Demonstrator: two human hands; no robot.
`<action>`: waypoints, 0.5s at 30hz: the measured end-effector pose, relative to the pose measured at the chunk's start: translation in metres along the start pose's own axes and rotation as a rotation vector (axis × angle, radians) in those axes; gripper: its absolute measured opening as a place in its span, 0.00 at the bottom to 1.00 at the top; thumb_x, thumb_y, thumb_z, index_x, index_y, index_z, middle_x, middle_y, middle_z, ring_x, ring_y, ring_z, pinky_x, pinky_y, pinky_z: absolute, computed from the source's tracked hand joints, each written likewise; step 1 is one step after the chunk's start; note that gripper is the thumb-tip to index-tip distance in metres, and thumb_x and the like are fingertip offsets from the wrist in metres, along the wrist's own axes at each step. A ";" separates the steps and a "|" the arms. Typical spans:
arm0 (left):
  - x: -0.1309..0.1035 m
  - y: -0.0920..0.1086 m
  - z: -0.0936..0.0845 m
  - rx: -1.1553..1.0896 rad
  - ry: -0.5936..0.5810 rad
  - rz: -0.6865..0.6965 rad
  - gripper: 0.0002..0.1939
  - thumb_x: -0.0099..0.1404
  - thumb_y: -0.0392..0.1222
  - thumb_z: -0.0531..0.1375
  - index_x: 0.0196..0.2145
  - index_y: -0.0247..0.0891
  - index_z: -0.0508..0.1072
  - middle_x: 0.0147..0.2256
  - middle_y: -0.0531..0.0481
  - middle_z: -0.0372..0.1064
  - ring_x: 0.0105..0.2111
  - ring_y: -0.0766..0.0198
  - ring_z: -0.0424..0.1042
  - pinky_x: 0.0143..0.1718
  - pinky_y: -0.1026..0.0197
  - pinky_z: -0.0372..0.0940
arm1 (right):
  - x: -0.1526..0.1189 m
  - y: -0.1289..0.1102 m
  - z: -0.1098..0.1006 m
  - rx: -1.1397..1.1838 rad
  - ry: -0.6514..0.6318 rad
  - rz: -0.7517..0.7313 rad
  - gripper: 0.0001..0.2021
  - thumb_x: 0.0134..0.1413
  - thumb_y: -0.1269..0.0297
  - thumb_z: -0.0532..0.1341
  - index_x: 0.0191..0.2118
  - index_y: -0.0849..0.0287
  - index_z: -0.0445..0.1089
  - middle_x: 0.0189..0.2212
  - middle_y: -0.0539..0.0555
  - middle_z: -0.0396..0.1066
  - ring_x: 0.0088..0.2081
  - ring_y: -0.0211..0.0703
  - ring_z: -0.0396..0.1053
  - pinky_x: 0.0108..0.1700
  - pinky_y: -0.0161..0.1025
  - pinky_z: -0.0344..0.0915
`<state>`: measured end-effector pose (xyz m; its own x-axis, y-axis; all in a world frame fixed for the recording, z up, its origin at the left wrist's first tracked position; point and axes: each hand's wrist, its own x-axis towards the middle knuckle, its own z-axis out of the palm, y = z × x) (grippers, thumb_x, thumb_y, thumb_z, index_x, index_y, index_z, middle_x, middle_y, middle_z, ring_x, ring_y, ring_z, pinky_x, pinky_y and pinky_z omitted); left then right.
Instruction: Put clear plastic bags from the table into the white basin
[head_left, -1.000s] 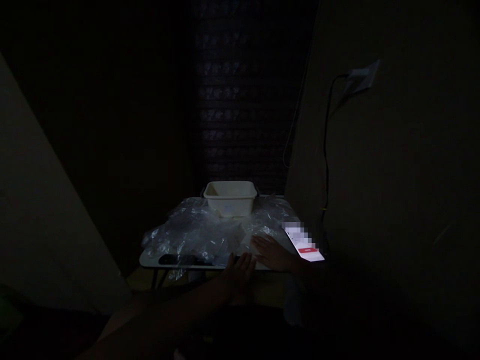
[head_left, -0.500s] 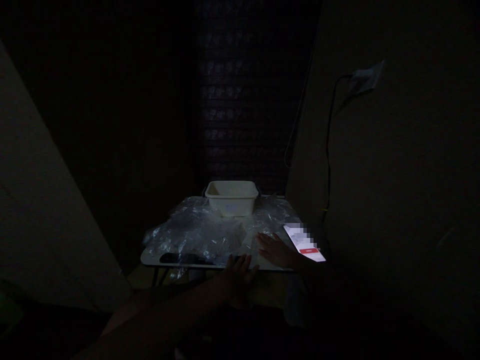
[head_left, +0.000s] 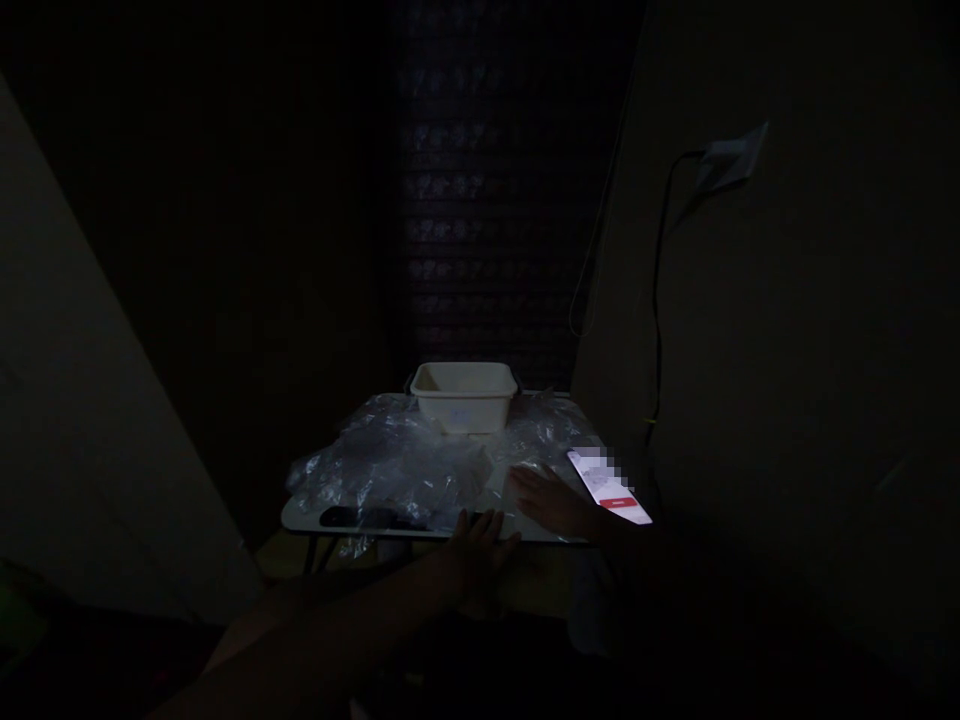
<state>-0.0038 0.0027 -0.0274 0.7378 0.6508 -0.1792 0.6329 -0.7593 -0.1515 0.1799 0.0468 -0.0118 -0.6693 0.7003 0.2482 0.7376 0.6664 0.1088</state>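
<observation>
In dim light, my left hand [head_left: 480,550] rests at the front edge of a small white table [head_left: 304,515], fingers spread and nothing held. My right hand [head_left: 547,500] lies flat on the tabletop, to the left of a lit phone [head_left: 609,487], with its fingers stretched toward the middle. Crumpled clear plastic bags [head_left: 405,465] cover much of the table's left side, close to my left fingertips. More clear plastic [head_left: 544,425] lies at the back right, beyond my right hand. A white plastic basin [head_left: 465,410] stands at the table's far end.
Behind the table hangs a dark slatted blind [head_left: 457,220] with a thin pull cord [head_left: 576,310]. On the right wall, a black cable [head_left: 657,290] drops from a white outlet [head_left: 724,165]. A pale panel [head_left: 97,370] slants along the left.
My right hand has shifted slightly left on the tabletop. My left hand stays nearly where it was, and the basin, plastic and phone have not moved.
</observation>
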 end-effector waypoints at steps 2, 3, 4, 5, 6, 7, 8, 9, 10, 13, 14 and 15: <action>-0.002 0.001 -0.002 -0.006 -0.003 0.001 0.43 0.44 0.58 0.50 0.51 0.40 0.32 0.52 0.35 0.27 0.50 0.47 0.31 0.41 0.39 0.33 | 0.000 -0.005 0.003 0.018 -0.020 -0.026 0.21 0.51 0.57 0.35 0.50 0.58 0.44 0.50 0.54 0.48 0.50 0.37 0.43 0.49 0.45 0.37; -0.003 0.001 -0.004 -0.011 -0.006 0.002 0.42 0.45 0.58 0.49 0.51 0.40 0.32 0.52 0.35 0.27 0.50 0.47 0.31 0.41 0.39 0.33 | 0.001 -0.006 0.004 0.022 -0.025 -0.027 0.21 0.50 0.57 0.35 0.50 0.58 0.44 0.50 0.54 0.47 0.50 0.37 0.43 0.49 0.45 0.37; -0.004 0.002 -0.005 -0.016 -0.010 0.003 0.42 0.45 0.58 0.49 0.51 0.40 0.33 0.52 0.35 0.27 0.50 0.48 0.31 0.41 0.39 0.33 | 0.001 -0.006 0.006 0.023 -0.029 -0.025 0.21 0.50 0.57 0.35 0.50 0.58 0.44 0.50 0.54 0.47 0.50 0.37 0.43 0.49 0.45 0.37; -0.005 0.002 -0.007 -0.019 -0.014 0.004 0.41 0.45 0.58 0.49 0.51 0.39 0.33 0.52 0.35 0.28 0.50 0.48 0.31 0.41 0.40 0.33 | 0.001 -0.005 0.008 0.022 -0.030 -0.017 0.21 0.50 0.57 0.35 0.50 0.58 0.44 0.50 0.54 0.47 0.50 0.37 0.43 0.49 0.45 0.37; -0.006 0.002 -0.009 -0.022 -0.019 0.008 0.41 0.45 0.58 0.49 0.51 0.39 0.34 0.52 0.35 0.28 0.50 0.48 0.31 0.41 0.40 0.33 | 0.001 -0.003 0.010 0.019 -0.030 -0.004 0.22 0.50 0.57 0.35 0.50 0.58 0.44 0.50 0.54 0.47 0.51 0.38 0.43 0.49 0.45 0.38; -0.007 0.003 -0.012 -0.024 -0.025 0.010 0.41 0.45 0.58 0.49 0.51 0.39 0.34 0.52 0.35 0.28 0.50 0.48 0.31 0.41 0.40 0.33 | 0.002 -0.001 0.011 0.014 -0.030 0.015 0.22 0.50 0.57 0.35 0.50 0.59 0.44 0.50 0.55 0.46 0.51 0.38 0.43 0.48 0.45 0.38; -0.008 0.003 -0.014 -0.025 -0.031 0.010 0.41 0.45 0.58 0.49 0.51 0.39 0.35 0.52 0.35 0.28 0.50 0.48 0.31 0.42 0.41 0.33 | 0.002 0.001 0.011 0.010 -0.030 0.035 0.22 0.50 0.57 0.36 0.50 0.59 0.45 0.50 0.55 0.46 0.50 0.39 0.43 0.48 0.46 0.38; -0.010 0.004 -0.017 -0.026 -0.036 0.010 0.41 0.44 0.58 0.49 0.51 0.38 0.36 0.52 0.35 0.29 0.50 0.47 0.31 0.42 0.41 0.33 | 0.004 0.003 0.011 0.005 -0.028 0.056 0.22 0.50 0.57 0.36 0.50 0.59 0.45 0.50 0.56 0.47 0.50 0.39 0.44 0.48 0.46 0.39; -0.011 0.005 -0.019 -0.027 -0.036 0.008 0.42 0.44 0.58 0.50 0.51 0.38 0.36 0.52 0.35 0.29 0.50 0.47 0.31 0.42 0.41 0.32 | 0.005 0.005 0.010 0.002 -0.023 0.072 0.21 0.50 0.58 0.36 0.50 0.59 0.46 0.50 0.56 0.48 0.50 0.39 0.44 0.48 0.46 0.39; -0.013 0.006 -0.028 -0.032 -0.022 0.003 0.41 0.45 0.57 0.50 0.51 0.39 0.35 0.52 0.36 0.30 0.50 0.48 0.31 0.42 0.41 0.32 | 0.011 0.011 -0.001 -0.002 0.019 0.130 0.20 0.49 0.60 0.40 0.48 0.61 0.49 0.49 0.56 0.50 0.49 0.40 0.46 0.47 0.43 0.43; -0.013 0.007 -0.031 -0.034 -0.013 -0.001 0.41 0.45 0.57 0.49 0.51 0.39 0.35 0.52 0.36 0.31 0.50 0.48 0.32 0.42 0.41 0.32 | 0.013 0.013 -0.008 -0.003 0.033 0.165 0.20 0.48 0.61 0.42 0.48 0.62 0.51 0.48 0.56 0.52 0.48 0.40 0.48 0.46 0.41 0.45; -0.012 0.007 -0.034 -0.038 -0.005 -0.003 0.40 0.46 0.57 0.49 0.51 0.40 0.34 0.52 0.36 0.30 0.50 0.47 0.32 0.42 0.41 0.33 | 0.014 0.016 -0.015 -0.005 0.043 0.218 0.19 0.47 0.63 0.44 0.46 0.63 0.53 0.46 0.57 0.54 0.47 0.40 0.51 0.45 0.39 0.48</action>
<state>-0.0005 -0.0103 0.0070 0.7347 0.6530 -0.1836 0.6437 -0.7566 -0.1151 0.1839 0.0637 0.0076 -0.4897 0.8160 0.3073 0.8649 0.4991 0.0529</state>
